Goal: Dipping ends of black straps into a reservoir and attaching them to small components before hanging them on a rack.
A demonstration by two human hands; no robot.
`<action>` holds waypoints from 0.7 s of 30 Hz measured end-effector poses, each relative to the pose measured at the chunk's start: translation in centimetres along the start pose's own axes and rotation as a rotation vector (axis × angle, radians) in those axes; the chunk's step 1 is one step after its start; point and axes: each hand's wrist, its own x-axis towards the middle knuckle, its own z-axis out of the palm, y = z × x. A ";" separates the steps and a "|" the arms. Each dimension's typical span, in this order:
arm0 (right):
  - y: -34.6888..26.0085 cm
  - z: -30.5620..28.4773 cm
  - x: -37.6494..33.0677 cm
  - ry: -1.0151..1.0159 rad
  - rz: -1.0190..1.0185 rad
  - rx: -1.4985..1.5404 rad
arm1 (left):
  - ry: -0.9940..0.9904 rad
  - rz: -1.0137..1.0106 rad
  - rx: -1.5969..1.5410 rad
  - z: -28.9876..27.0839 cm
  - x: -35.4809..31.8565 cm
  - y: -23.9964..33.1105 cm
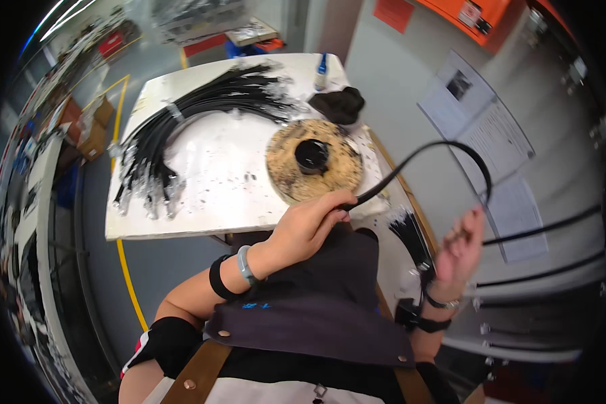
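Head view, looking down over a dark apron to a white worktable (202,202). Left hand (306,229) closed around one end of a black hose (451,145), pinched between thumb and curled fingers just beyond the table's near edge. Hose arcing up and over to the right in a smooth loop, then dropping toward the right hand (459,250); right hand raised with fingers loosely spread, touching or just beside the far end, grip not discernible. Hands well apart, joined only by the loop.

Judged from the even curve, without kink or sag: springy, semi-stiff, light; likely to whip back if one end is let go. Smooth jacket probably slick, so best taken close to each end, where metal fittings on like pieces would give purchase.

On the table: a large bundle of black hoses (182,121) with silvery end fittings, fanned toward the left; a round tan disc (314,161) with a black hub; a dark cloth (339,104); a small blue-capped bottle (321,72). More hoses (411,236) hanging beside the table's right edge.
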 end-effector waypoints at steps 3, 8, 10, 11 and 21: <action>2.4 2.8 -0.7 0.075 -0.036 -0.120 | -0.186 0.110 0.018 1.4 0.3 0.3; 4.2 3.6 -1.3 0.022 -0.164 -0.203 | -0.215 -0.022 -0.106 3.4 0.3 1.4; 4.7 3.5 -1.6 0.031 -0.193 -0.282 | -0.270 -0.078 -0.196 3.3 0.1 1.3; 4.8 3.4 -1.6 0.032 -0.188 -0.280 | -0.269 -0.082 -0.193 3.3 0.1 1.4; 4.8 0.1 -0.2 0.077 -0.037 -0.050 | -0.194 0.131 0.339 2.2 -0.1 0.6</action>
